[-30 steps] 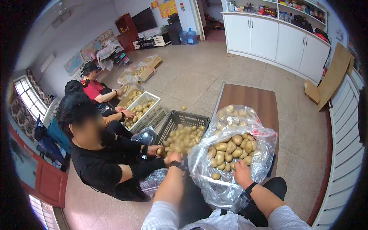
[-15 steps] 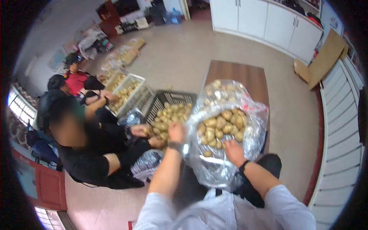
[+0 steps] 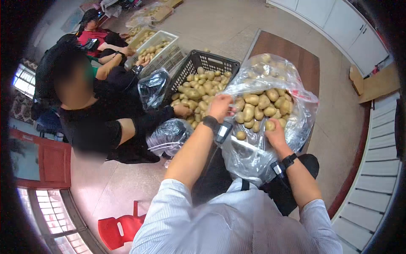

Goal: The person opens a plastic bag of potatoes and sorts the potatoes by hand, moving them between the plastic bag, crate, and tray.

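A clear plastic bag [image 3: 243,154] lies open, with potatoes [image 3: 264,103] heaped in its mouth. My right hand [image 3: 277,136] is inside that mouth, its fingers closed around a small potato [image 3: 270,125]. At the bag's left edge, my left hand [image 3: 220,108] has curled fingers that appear to pinch the plastic rim; the fingertips are partly hidden. One loose potato [image 3: 241,135] rests on the plastic near me. Left of the bag stands a dark slatted crate [image 3: 215,62] of potatoes, and a co-worker's hand [image 3: 182,110] reaches into it.
Under the bag is a brown wooden table [image 3: 292,48]. A white crate [image 3: 171,40] with potatoes stands farther back, near other seated people. Filled dark plastic bags [image 3: 169,133] sit beside the co-worker [image 3: 97,114]. A red chair [image 3: 120,228] is at lower left.
My left hand has moved from beside the dark crate's potatoes to the bag's left edge. A potato now shows in my right hand. The co-worker's hands have shifted, and the camera view has turned.
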`<state>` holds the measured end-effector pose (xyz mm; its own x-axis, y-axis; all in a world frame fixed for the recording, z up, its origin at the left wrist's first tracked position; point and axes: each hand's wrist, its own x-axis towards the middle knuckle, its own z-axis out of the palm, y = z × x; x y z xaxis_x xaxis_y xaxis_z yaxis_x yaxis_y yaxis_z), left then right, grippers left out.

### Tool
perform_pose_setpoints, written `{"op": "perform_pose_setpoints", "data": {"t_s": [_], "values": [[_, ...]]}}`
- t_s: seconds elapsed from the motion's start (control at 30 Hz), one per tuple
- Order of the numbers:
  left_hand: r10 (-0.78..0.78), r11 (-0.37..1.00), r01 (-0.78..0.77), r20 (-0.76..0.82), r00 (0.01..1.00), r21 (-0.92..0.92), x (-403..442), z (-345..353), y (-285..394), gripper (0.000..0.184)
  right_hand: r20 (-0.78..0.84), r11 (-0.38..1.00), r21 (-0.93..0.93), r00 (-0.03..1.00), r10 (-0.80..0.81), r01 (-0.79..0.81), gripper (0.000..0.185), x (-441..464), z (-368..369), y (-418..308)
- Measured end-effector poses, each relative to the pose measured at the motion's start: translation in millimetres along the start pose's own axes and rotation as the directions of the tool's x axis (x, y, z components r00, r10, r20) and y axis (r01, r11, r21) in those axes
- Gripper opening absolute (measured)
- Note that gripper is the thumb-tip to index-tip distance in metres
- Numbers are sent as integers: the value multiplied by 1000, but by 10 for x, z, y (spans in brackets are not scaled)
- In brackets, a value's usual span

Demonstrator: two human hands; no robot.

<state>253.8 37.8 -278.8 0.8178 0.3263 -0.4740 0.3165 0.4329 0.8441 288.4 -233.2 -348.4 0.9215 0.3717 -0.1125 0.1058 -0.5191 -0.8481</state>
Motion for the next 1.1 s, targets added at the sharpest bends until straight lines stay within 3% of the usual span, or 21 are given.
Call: {"op": "perform_pose_setpoints", "data": {"t_s": [0.03, 0.1, 0.17, 0.33, 0.37, 0.47, 0.57, 0.63, 0.8, 0.87, 0.9, 0.93, 1.0, 1.03, 1.07, 1.1], "values": [[-16, 999, 15, 20, 1000, 39, -5, 0, 30, 24, 15, 987, 124, 994, 104, -105, 54, 14, -85, -89], [-33, 997, 29, 58, 998, 76, 48, 43, 14, 24, 39, 974, 185, 992, 122, -127, 53, 56, -109, -296], [-149, 985, 135, 143, 978, 106, 62, 18, -6, 32, 177, 924, 291, 963, 202, -247, 46, 31, -75, -684], [-204, 952, 147, 197, 959, 268, -21, 83, 31, 35, 301, 893, 413, 952, 51, -179, 30, 30, 159, -956], [-117, 885, -61, 347, 930, 461, 4, 60, 22, 41, 330, 882, 422, 942, 64, -208, 31, 45, 215, -928], [-104, 774, -236, 486, 868, 587, 71, 76, -11, 78, 356, 872, 434, 932, 66, -228, 35, 68, 313, -873], [-305, 849, 56, 402, 863, 525, 95, 89, -23, 74, 363, 887, 406, 930, 65, -221, 42, 42, 272, -962], [-315, 824, -22, 490, 813, 566, 178, 52, -94, 69, 357, 884, 459, 930, -88, -92, 41, 15, 219, -1059], [-291, 809, -121, 571, 767, 575, 158, 5, -100, 53, 296, 969, 244, 954, -47, -28, 36, 117, 301, -752], [-377, 876, 201, 362, 853, 439, 59, -30, -42, 41, 304, 979, 204, 950, -69, 6, 33, 117, 292, -699], [-375, 877, 208, 348, 859, 433, 137, -133, -158, 41, 229, 983, 88, 957, -176, 160, 31, 94, 241, -671], [48, 844, -313, 519, 853, 436, 216, -241, -270, 39, 165, 952, -33, 941, -294, 303, 30, 87, 226, -662], [397, 566, -739, 665, 632, 364, 75, -298, -131, 41, 244, 975, -19, 946, -212, 223, 28, 36, 114, -827], [161, 858, -327, 398, 903, 396, -7, -248, 2, 39, 204, 960, -74, 946, -251, 270, 29, 45, 101, -747], [-187, 954, 145, 138, 973, 264, -72, -188, 126, 37, 158, 940, -136, 943, -292, 314, 29, 47, 80, -730], [-165, 971, 141, 118, 979, 191, -37, -227, 123, 34, 149, 918, -190, 934, -324, 349, 34, 34, 53, -731]]}}
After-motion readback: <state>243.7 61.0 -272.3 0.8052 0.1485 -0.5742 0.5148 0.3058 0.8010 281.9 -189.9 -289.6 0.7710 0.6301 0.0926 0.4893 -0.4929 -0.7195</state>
